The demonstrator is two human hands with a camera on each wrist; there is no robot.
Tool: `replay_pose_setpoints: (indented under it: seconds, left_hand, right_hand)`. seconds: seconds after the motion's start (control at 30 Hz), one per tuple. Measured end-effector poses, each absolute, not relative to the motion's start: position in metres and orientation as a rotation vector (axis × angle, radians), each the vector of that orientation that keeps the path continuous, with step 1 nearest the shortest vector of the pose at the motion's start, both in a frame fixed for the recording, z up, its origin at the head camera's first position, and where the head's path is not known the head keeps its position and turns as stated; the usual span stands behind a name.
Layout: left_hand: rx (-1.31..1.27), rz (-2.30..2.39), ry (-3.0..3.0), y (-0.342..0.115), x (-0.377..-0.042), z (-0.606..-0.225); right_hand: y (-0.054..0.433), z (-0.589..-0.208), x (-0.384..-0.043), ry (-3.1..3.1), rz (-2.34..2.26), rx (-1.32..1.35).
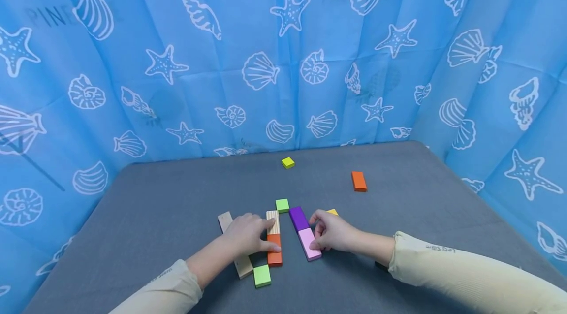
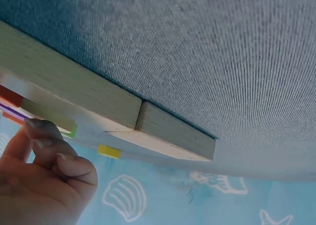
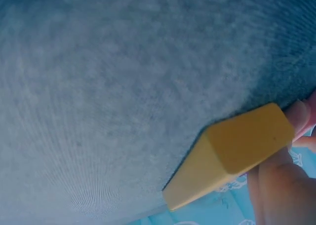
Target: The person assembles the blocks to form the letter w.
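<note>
My left hand (image 1: 248,235) is over a row of two end-to-end blocks. Its thumb touches the orange block (image 1: 274,251), and a finger lies at the striped wooden block (image 1: 273,223). In the left wrist view its fingers (image 2: 74,167) are loosely bent with nothing visible between them. My right hand (image 1: 334,232) holds the pink block (image 1: 309,244) at its right side, thumb against it. Beyond, the purple block (image 1: 299,218) touches the pink one end to end. A yellow block (image 3: 232,156) stands beside that hand, mostly hidden in the head view.
Plain wooden blocks (image 2: 74,84) lie left of and partly under my left hand. One green block (image 1: 262,276) is in front, another green block (image 1: 282,205) behind. Farther back are a yellow-green block (image 1: 288,163) and an orange-red block (image 1: 359,181). A blue curtain (image 1: 283,58) surrounds the grey table (image 1: 186,181).
</note>
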State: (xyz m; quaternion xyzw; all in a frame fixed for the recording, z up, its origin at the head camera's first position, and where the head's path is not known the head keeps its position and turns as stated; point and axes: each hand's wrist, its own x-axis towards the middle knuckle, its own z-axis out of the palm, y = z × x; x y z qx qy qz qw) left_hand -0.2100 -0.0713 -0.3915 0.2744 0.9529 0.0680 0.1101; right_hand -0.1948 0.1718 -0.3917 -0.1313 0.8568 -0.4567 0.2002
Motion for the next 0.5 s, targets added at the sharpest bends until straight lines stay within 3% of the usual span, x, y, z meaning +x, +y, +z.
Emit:
replay_pose_setpoints:
  seconds: [0.5]
  left_hand:
    - [0.77,0.151,2.846,-0.046,-0.211,-0.388]
  right_hand:
    - [0.192,-0.373,-0.217,2.416,-1.312,-0.266]
